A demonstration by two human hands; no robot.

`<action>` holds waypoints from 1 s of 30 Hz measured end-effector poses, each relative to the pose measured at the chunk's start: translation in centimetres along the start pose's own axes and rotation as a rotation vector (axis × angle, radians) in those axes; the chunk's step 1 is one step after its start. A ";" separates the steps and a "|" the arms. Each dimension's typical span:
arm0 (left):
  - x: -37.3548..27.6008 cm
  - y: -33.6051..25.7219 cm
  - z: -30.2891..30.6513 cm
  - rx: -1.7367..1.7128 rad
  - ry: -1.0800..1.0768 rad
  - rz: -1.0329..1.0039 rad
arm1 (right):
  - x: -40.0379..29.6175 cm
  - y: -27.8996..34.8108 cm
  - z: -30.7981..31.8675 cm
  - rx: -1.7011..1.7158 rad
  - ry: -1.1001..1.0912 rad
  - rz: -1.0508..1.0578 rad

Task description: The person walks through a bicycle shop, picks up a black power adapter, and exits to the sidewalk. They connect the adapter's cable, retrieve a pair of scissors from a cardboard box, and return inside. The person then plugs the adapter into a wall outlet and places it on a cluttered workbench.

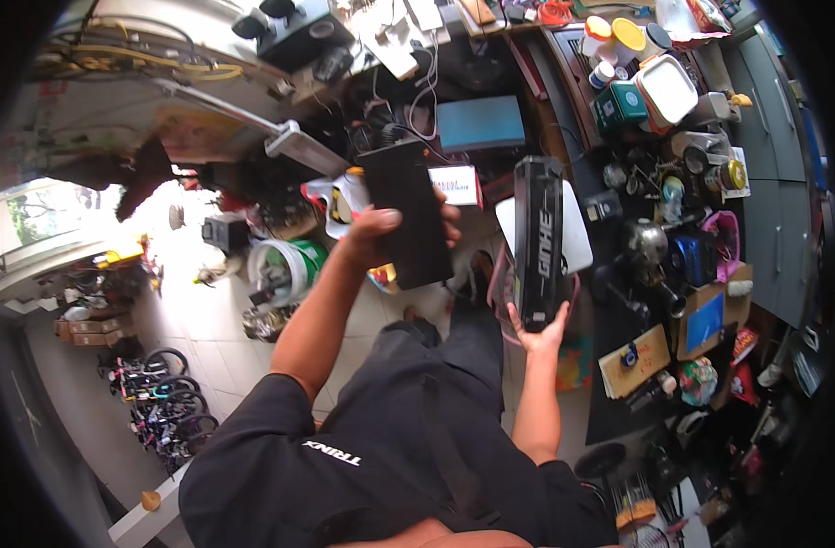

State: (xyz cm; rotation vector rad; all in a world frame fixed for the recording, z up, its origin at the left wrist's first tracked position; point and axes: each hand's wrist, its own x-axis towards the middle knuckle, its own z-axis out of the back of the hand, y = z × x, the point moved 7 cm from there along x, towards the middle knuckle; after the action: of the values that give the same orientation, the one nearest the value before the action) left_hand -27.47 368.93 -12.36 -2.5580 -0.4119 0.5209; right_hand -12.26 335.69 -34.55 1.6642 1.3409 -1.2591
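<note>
My left hand (373, 236) grips a flat black rectangular case (414, 219) in front of me, thumb on its near face and fingertips around the far edge. In my right hand (540, 332) is the lower end of a long black battery pack (538, 240). Pale lettering runs along its side. The pack stands roughly lengthwise away from me, apart from the flat case. Behind it shows a white panel (577, 229), over a pink basket (499, 288); whether the panel touches the pack, I cannot tell.
At my right runs a dark workbench (605, 274) crowded with jars, tools and a cardboard piece (636, 359). A blue box (481, 122) lies ahead among cables. To the left are a white-and-green bucket (280, 270) on the tiled floor and several bicycles (164, 404).
</note>
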 end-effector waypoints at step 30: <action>-60.2 1.8 -1.6 -0.012 0.160 -0.784 | -7.0 -48.1 -28.3 -0.958 0.636 -0.232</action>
State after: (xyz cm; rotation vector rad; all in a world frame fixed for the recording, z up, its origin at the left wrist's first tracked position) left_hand -79.47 344.06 5.05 -2.1770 -1.2669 0.0203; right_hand -50.75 371.67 -14.91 1.2171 2.0960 -0.0362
